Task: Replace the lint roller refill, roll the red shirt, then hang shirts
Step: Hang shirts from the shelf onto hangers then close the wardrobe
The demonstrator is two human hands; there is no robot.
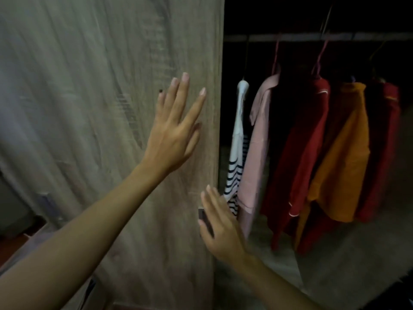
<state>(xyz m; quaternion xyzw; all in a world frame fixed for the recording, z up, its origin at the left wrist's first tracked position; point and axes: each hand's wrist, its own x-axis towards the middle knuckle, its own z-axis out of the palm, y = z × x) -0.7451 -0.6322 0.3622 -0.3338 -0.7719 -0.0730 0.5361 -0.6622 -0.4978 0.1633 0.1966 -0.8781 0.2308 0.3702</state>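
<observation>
Head view of an open wardrobe. The left hand (172, 130) lies flat against the pale wood-grain wardrobe door (100, 108), fingers straight and slightly spread, close to the door's right-hand edge; the forearm reaches up to it from the lower left. The right hand (220, 227) sits lower, at the same edge of the door, beside a small dark handle (202, 214) — its fingers are extended and relaxed, the thumb lying against the handle, though blur hides whether it actually grips it. To the right of the door the wardrobe interior is dark, with a rail (312, 37) running across the top. Five garments hang from it on hangers, from left to right: a white shirt with dark stripes (235, 166), nearest the door and just beside the right hand; a pink shirt (257, 153) touching it; a red shirt with pale piping (301, 164); an orange shirt (344, 157) overlapping the red one; and a second red shirt (386, 153) at the far right. All hang upright and close together — none is held by either hand. The lint roller does not appear in this view.
</observation>
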